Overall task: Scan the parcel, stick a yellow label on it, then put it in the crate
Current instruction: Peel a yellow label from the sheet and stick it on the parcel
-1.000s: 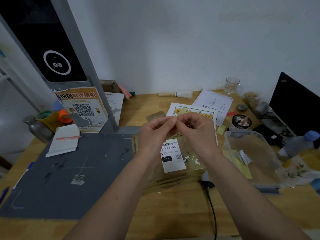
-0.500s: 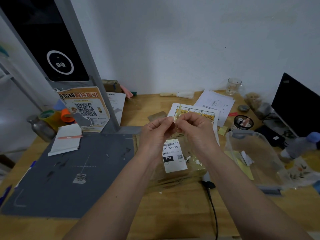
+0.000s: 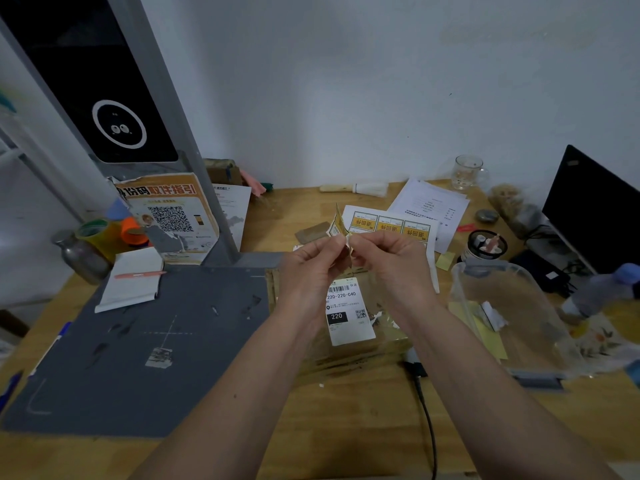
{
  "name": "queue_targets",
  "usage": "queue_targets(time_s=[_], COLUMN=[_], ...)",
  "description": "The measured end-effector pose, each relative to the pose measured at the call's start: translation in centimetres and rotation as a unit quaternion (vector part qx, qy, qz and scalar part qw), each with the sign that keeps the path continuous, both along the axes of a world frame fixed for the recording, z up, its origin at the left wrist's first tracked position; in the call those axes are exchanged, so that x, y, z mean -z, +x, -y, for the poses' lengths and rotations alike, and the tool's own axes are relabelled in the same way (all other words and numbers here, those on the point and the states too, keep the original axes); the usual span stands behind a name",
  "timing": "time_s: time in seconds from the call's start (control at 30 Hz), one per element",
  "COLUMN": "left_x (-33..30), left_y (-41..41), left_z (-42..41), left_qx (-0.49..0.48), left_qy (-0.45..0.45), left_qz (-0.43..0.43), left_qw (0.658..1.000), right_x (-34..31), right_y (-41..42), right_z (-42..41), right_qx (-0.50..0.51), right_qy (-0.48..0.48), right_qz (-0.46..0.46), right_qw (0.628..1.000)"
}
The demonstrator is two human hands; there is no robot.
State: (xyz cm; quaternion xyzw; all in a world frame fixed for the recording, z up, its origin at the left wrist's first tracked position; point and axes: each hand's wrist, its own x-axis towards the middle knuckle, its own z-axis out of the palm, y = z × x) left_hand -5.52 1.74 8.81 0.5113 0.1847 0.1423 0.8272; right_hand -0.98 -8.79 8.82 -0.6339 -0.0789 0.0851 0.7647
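Note:
The parcel, a flat brown package with a white shipping label, lies on the wooden desk under my wrists. Above it, my left hand and my right hand meet fingertip to fingertip and pinch a small yellow label, which sticks up curled between them. Behind my hands lies a white sheet of yellow labels. The clear plastic crate stands to the right of the parcel with some paper scraps inside.
A grey scanner mat covers the left of the desk, with the scanner's post and black screen above it. A notepad with a pen, tape rolls, papers, a glass mug, a monitor, a bottle and a black cable surround the work area.
Both hands stay together above the parcel. The yellow label now stands up further and curls more between my fingertips, as it peels apart.

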Motion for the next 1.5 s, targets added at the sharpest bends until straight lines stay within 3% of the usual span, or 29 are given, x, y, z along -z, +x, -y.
queue_targets(time_s=[0.37,0.73,0.9,1.13,1.5], left_x=[0.3,0.4,0.6,0.5,1.1], left_y=[0.2,0.3,0.3,0.5,0.8], left_z=[-0.2,-0.2,-0.1,0.1,0.5], left_qx=[0.021,0.031,0.021,0.001,-0.008], left_qy=[0.028,-0.019,-0.026,-0.026,-0.018], left_qz=[-0.021,-0.017,-0.019,-0.021,-0.056], left_qw=[0.999,0.999,0.999,0.999,0.998], right_x=[-0.4,0.0,0.0,0.1,-0.3], right_y=[0.0,0.4,0.3,0.2,0.2], right_z=[0.4,0.5,0.4,0.1,0.3], right_qx=[-0.037,-0.041,-0.048,-0.020,0.013], right_qy=[0.074,0.135,0.138,0.072,0.088], right_qz=[-0.092,-0.163,-0.151,-0.114,-0.102], right_qw=[0.992,0.976,0.978,0.991,0.991])
